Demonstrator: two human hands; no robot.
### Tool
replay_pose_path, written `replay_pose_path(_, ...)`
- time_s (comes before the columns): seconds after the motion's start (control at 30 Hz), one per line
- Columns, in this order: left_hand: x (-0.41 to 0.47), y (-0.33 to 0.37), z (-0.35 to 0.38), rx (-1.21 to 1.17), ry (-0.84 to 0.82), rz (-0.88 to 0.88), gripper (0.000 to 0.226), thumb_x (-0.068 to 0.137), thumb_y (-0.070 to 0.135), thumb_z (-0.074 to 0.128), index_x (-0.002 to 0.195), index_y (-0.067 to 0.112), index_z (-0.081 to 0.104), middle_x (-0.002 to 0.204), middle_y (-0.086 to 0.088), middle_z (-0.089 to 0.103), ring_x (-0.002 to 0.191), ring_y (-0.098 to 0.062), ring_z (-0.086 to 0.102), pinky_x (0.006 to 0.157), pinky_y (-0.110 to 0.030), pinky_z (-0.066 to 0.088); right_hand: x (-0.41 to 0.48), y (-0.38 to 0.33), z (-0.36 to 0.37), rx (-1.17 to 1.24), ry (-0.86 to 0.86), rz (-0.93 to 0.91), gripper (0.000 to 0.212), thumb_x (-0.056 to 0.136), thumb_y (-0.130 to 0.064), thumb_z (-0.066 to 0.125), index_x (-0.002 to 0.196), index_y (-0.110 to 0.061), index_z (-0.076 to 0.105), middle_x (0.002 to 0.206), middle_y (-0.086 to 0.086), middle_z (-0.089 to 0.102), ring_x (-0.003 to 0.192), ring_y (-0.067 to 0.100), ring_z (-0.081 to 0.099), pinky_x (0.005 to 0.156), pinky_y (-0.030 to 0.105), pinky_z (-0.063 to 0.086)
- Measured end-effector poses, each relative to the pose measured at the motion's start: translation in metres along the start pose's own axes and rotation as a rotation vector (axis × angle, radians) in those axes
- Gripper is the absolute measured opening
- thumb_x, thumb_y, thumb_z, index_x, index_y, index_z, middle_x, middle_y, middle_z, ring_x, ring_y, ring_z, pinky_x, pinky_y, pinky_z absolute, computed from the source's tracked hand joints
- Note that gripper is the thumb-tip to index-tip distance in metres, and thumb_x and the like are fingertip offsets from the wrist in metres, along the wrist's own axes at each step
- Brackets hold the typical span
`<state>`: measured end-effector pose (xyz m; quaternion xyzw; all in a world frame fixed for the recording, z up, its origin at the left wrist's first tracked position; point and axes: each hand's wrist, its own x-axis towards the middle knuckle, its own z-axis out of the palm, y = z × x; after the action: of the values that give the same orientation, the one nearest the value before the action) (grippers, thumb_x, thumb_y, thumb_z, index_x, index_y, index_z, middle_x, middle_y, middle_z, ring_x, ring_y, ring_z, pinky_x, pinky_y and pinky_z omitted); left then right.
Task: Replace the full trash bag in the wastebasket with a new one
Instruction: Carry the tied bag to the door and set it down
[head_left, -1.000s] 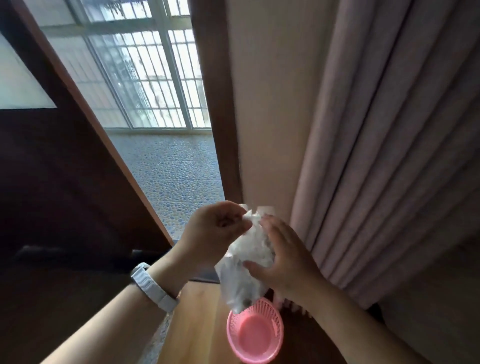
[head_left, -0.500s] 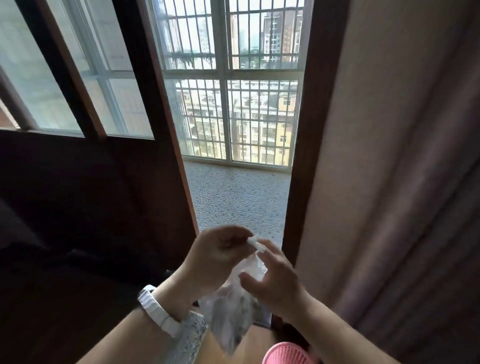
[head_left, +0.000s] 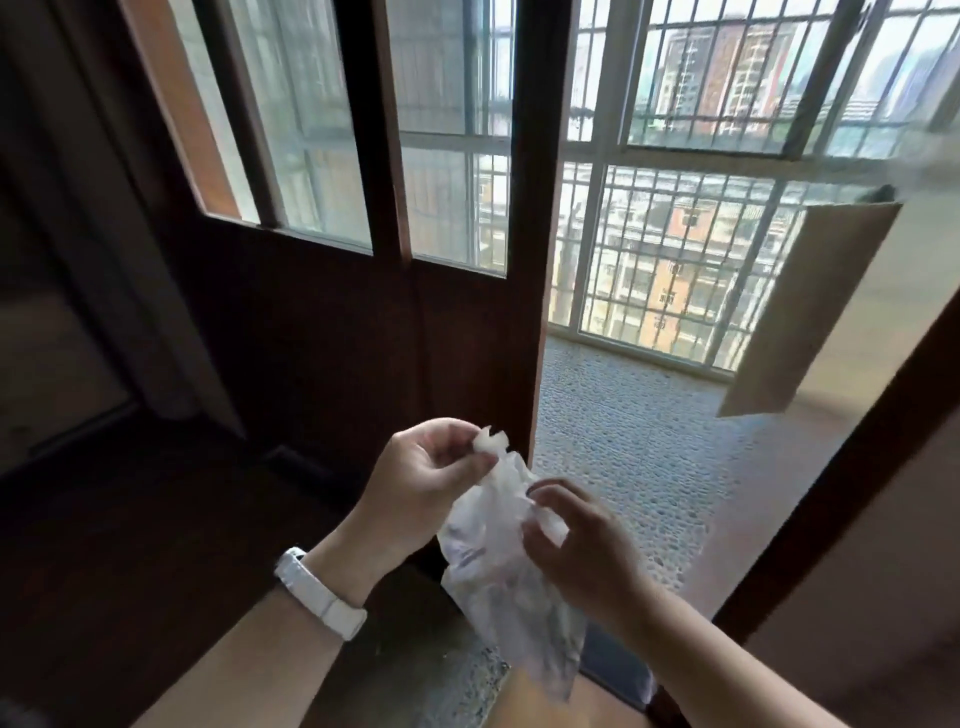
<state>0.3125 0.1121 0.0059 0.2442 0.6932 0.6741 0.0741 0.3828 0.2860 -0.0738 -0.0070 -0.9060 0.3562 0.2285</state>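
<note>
Dark wood balcony doors behind. Trash bag (head_left: 506, 571) hangs long-axis down from left hand (head_left: 426, 478) pinching top tab; right hand (head_left: 582, 545) pinches second tab lower, just right.

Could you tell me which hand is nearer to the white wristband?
Left. The white wristband sits on the left wrist, just below the left hand; the right hand is across the plastic bag, farther away.

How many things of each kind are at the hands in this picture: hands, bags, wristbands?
Hands: 2, the left hand and the right hand
Clear plastic bags: 1, the bag held by both hands
White wristbands: 1, the wristband on the left wrist
Total: 4
</note>
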Motion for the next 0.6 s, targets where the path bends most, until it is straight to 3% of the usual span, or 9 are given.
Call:
replay_pose_path(0.13, 0.002, -0.004, -0.03, 0.005, 0.064, -0.03, 0.006, 0.08, 0.013, 0.075, 0.085, 0.013, 0.072, 0.071, 0.001, 0.069, 0.067, -0.012, 0.064, 0.062, -0.023, 0.052, 0.025, -0.022, 0.03, -0.039, -0.141, -0.062, 0.033, 0.079, -0.045, 0.058, 0.109, -0.034, 0.053, 0.104, -0.027, 0.048, 0.093, -0.007, 0.045, 0.074, 0.004, 0.032)
replay_pose_path(0.23, 0.009, -0.009, -0.047, 0.015, 0.099, -0.039, 0.004, 0.08, 0.021, 0.076, 0.08, 0.018, 0.072, 0.068, 0.0, 0.065, 0.063, -0.015, 0.058, 0.059, -0.028, 0.049, 0.044, -0.028, 0.05, -0.009, -0.234, -0.101, 0.052, 0.078, -0.045, 0.063, 0.126, -0.032, 0.048, 0.114, -0.031, 0.042, 0.101, -0.011, 0.04, 0.078, -0.003, 0.028)
replay_pose_path(0.3, 0.017, -0.015, -0.062, 0.035, 0.131, -0.037, 0.009, 0.079, 0.026, 0.076, 0.083, 0.018, 0.072, 0.069, -0.002, 0.064, 0.064, -0.017, 0.056, 0.06, -0.032, 0.048, 0.061, -0.029, 0.067, 0.041, -0.307, -0.144, 0.06, 0.077, -0.05, 0.061, 0.132, -0.036, 0.042, 0.126, -0.034, 0.038, 0.114, -0.012, 0.038, 0.086, -0.001, 0.026)
replay_pose_path(0.4, 0.03, -0.024, -0.079, 0.068, 0.174, -0.047, 0.006, 0.083, 0.02, 0.074, 0.085, 0.015, 0.071, 0.07, -0.001, 0.065, 0.066, -0.015, 0.057, 0.062, -0.029, 0.049, 0.085, -0.03, 0.089, 0.103, -0.402, -0.222, 0.066, 0.076, -0.054, 0.06, 0.136, -0.038, 0.037, 0.139, -0.031, 0.032, 0.127, -0.006, 0.036, 0.097, 0.016, 0.038)
replay_pose_path(0.47, 0.046, -0.031, -0.09, 0.112, 0.224, -0.046, 0.005, 0.085, 0.018, 0.072, 0.085, 0.013, 0.07, 0.071, -0.002, 0.064, 0.066, -0.014, 0.058, 0.062, -0.026, 0.05, 0.109, -0.028, 0.106, 0.15, -0.425, -0.257, 0.065, 0.075, -0.054, 0.063, 0.134, -0.038, 0.039, 0.138, -0.029, 0.034, 0.124, -0.004, 0.04, 0.096, 0.023, 0.044)
replay_pose_path(0.6, 0.088, -0.045, -0.111, 0.22, 0.32, -0.055, 0.005, 0.087, 0.017, 0.07, 0.088, 0.011, 0.069, 0.07, 0.001, 0.065, 0.066, -0.009, 0.059, 0.064, -0.021, 0.049, 0.167, -0.022, 0.143, 0.225, -0.45, -0.303, 0.062, 0.072, -0.053, 0.065, 0.128, -0.035, 0.043, 0.13, -0.027, 0.037, 0.111, -0.005, 0.046, 0.087, 0.023, 0.048)
